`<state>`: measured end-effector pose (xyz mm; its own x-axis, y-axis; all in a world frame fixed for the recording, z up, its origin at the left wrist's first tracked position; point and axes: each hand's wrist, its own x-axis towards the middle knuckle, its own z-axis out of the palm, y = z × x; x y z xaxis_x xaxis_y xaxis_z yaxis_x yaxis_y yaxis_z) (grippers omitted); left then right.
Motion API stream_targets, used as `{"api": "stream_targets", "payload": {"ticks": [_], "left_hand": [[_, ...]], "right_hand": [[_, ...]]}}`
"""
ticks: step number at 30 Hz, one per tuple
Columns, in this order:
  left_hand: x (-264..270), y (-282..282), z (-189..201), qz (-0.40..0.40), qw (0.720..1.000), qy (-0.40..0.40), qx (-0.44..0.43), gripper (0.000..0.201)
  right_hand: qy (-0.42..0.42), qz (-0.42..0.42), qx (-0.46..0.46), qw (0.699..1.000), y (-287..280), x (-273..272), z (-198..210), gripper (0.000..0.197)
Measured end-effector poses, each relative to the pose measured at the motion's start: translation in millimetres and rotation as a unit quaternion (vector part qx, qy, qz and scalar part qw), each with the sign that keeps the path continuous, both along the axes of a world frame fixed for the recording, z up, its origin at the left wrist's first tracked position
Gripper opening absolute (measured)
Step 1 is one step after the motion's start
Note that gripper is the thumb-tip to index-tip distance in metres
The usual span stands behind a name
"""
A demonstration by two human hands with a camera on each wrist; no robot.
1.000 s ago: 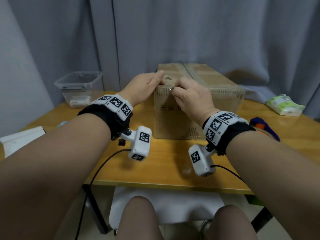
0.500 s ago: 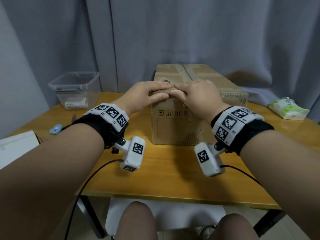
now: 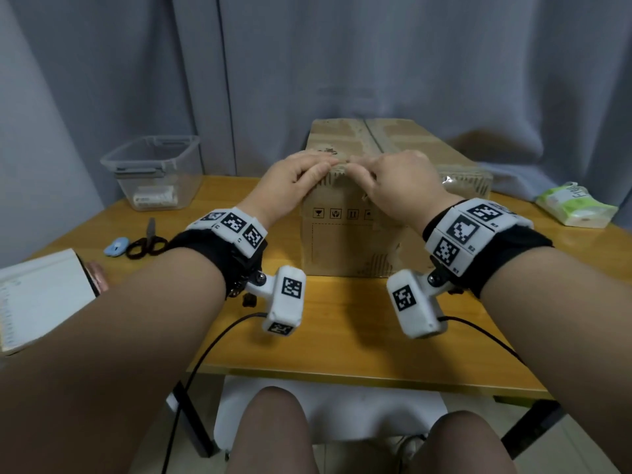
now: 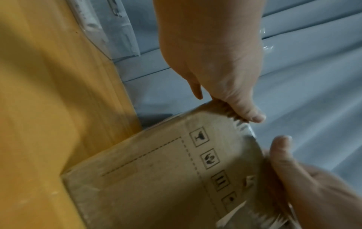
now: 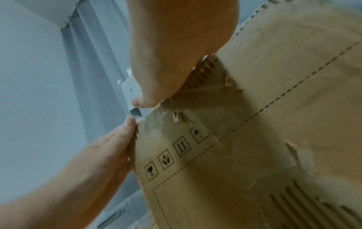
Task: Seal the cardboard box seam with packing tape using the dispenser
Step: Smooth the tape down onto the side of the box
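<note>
On the yellow table, the cardboard box stands with my left hand and right hand pressed on its near top edge, fingers bent over the rim, pinching nothing I can make out. I judge I'm smoothing a tape end here; no dispenser is in view, so fetching it seems next.

Backdrop: grey curtain hanging in folds across the whole back
Left side: pale wall
Furniture: yellow wooden table on dark legs
Floor: light tiles
Light: soft, even, indoor
</note>
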<state>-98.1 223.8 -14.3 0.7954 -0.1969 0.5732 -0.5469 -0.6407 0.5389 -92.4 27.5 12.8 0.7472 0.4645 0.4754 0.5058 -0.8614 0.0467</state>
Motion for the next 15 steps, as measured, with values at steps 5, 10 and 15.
{"api": "stream_targets", "payload": {"ticks": [5,10,15], "left_hand": [[-8.9,0.5,-3.8,-0.001,0.999,-0.015,0.029,0.036],[-17.4,4.2,6.0,0.016,0.995,0.029,0.098,0.044],[-17.3,-0.3,10.9,0.039,0.997,0.026,0.055,0.035]], "right_hand": [[-0.002,-0.032,-0.035,0.999,1.4,-0.4,7.4,0.049],[0.010,-0.024,-0.036,0.999,-0.3,-3.9,2.0,0.048],[0.033,-0.006,-0.054,0.998,-9.6,-11.8,-2.7,0.071]]}}
